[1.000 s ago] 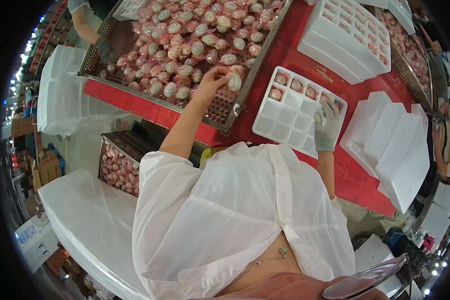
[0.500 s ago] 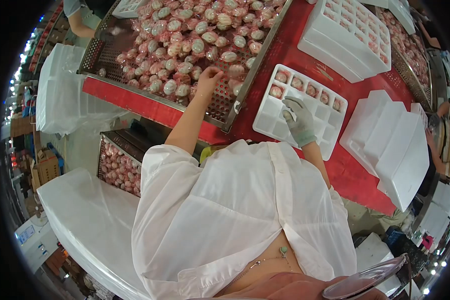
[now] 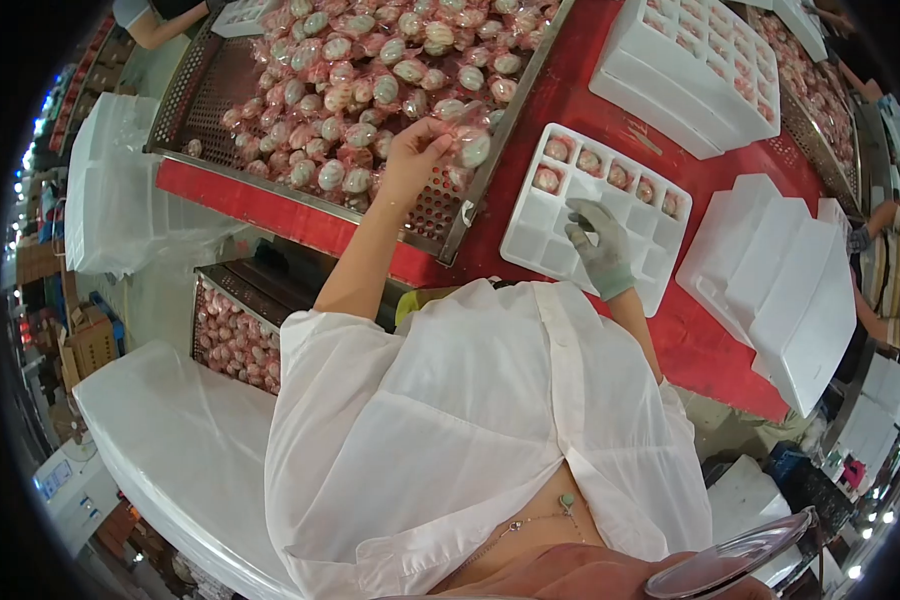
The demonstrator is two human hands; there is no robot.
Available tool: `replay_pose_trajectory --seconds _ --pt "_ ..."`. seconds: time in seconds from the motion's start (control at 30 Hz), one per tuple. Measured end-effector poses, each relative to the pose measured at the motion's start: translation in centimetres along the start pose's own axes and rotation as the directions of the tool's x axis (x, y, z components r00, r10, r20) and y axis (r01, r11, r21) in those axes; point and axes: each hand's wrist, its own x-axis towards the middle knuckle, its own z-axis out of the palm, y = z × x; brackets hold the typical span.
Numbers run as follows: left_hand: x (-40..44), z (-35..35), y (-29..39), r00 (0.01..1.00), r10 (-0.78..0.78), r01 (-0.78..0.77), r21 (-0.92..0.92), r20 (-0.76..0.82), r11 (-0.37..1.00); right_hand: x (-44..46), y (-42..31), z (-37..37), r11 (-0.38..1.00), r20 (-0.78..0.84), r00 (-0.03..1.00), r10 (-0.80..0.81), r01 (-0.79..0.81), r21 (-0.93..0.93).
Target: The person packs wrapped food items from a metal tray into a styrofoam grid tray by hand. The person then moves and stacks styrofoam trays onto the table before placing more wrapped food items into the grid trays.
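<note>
Left hand, bare, looks pinched thumb-to-fingertips on the loose film of a wrapped egg, just over the near right corner of the perforated metal bin. Probably grabbing film because it's easier than a slick round thing. Right hand, gloved, has nothing in it that I can see, fingers loosely bent and apart over the white tray. That tray's right beside the bin, I'd guess to keep the reach short. Far row's got eggs, and the cell walls seem meant to keep them apart.
</note>
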Motion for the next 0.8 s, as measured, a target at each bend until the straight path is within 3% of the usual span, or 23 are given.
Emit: replay_pose_trajectory --seconds 0.03,0.1,0.17,0.23,0.3,0.33,0.37,0.4,0.43,0.47,0.5,0.57,0.63,0.8 --pt "-0.5 0.4 2.0 0.999 -0.002 0.006 -0.083 0.052 0.997 0.3 -0.6 0.1 1.000 -0.009 1.000 0.006 -0.006 0.003" --pt "-1.7 2.7 4.4 0.993 0.039 -0.029 -0.089 0.113 0.996 1.2 -2.2 0.8 0.877 0.002 0.995 0.099 -0.088 0.472" --pt "-2.9 4.9 5.3 0.976 0.065 -0.039 -0.127 0.209 0.991 2.0 -3.1 1.3 0.667 0.097 0.995 0.025 -0.089 0.740" --pt "-4.0 6.8 5.7 0.956 -0.055 0.131 -0.253 0.288 0.958 2.4 -4.8 1.2 0.637 0.039 0.999 0.017 -0.041 0.770" --pt "-4.4 8.1 6.8 0.957 -0.084 0.168 -0.299 0.276 0.939 2.3 -5.4 0.5 0.746 0.130 0.986 0.104 -0.164 0.646" --pt "-4.4 8.3 7.4 0.954 -0.079 0.157 -0.257 0.290 0.954 1.9 -4.8 0.7 0.838 0.018 0.994 0.107 -0.100 0.537" --pt "-4.4 8.4 7.7 0.951 -0.075 0.144 -0.216 0.300 0.966 1.6 -5.2 0.2 0.836 0.016 0.993 0.115 -0.105 0.538" --pt "-4.1 8.7 7.0 0.948 -0.040 0.065 -0.069 0.314 0.995 1.3 -6.0 -0.8 0.937 0.047 0.993 0.107 -0.116 0.330" --pt "-4.1 8.9 6.7 0.948 -0.045 0.070 -0.070 0.315 0.995 1.1 -6.5 -1.4 0.988 0.082 0.991 0.105 -0.113 0.104" --pt "-4.1 9.2 6.9 0.938 -0.074 0.065 0.037 0.340 0.997 0.9 -6.6 -1.5 0.987 0.083 0.990 0.110 -0.118 0.105" --pt "-4.1 9.7 6.9 0.926 -0.104 0.055 0.143 0.362 0.988 0.8 -6.6 -1.6 0.982 0.065 0.996 0.068 -0.078 0.172" --pt "-4.3 11.1 6.8 0.946 -0.016 0.001 0.047 0.325 0.999 0.6 -6.4 -1.6 0.971 0.036 0.999 0.029 -0.037 0.238" --pt "-4.6 12.2 7.5 0.987 -0.047 0.077 -0.199 0.152 0.977 0.4 -5.5 -1.3 0.768 0.062 0.997 0.042 -0.072 0.636" --pt "-3.9 13.3 6.9 0.996 -0.021 0.032 -0.144 0.082 0.989 -0.1 -4.9 -0.5 0.638 0.074 0.990 0.117 -0.132 0.759"
